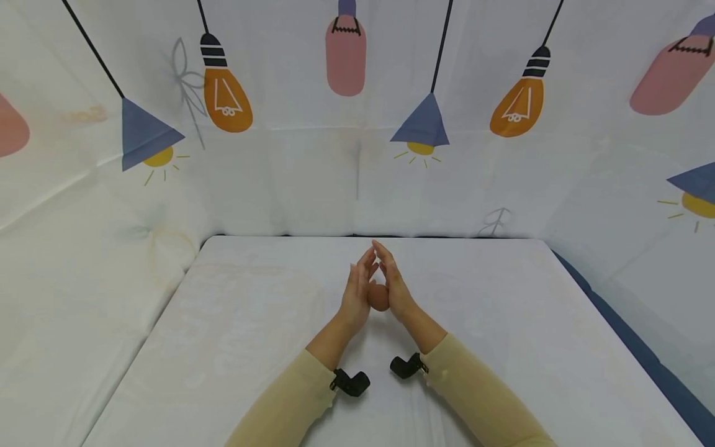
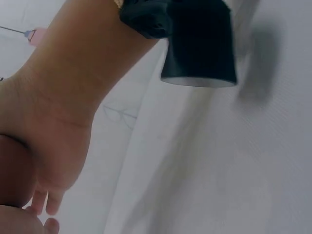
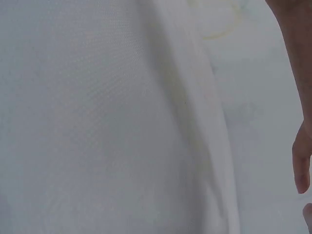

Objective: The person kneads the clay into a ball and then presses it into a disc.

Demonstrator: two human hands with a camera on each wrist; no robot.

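Note:
A smooth, reddish-brown ball is between the two palms, near the heels of the hands. My left hand presses it from the left, and my right hand from the right. Both hands have their fingers extended, with fingertips leaning together above the ball. In the left wrist view, the ball lies against the palm of the right hand, cut off by the frame's left edge. Only part of a hand enters the right wrist view at its right edge; the ball is outside that view.
Beneath the hands is a white-covered table. Black wrist cameras sit on the left cuff and right cuff. A pale curtain printed with lamps and bulbs stands behind the table.

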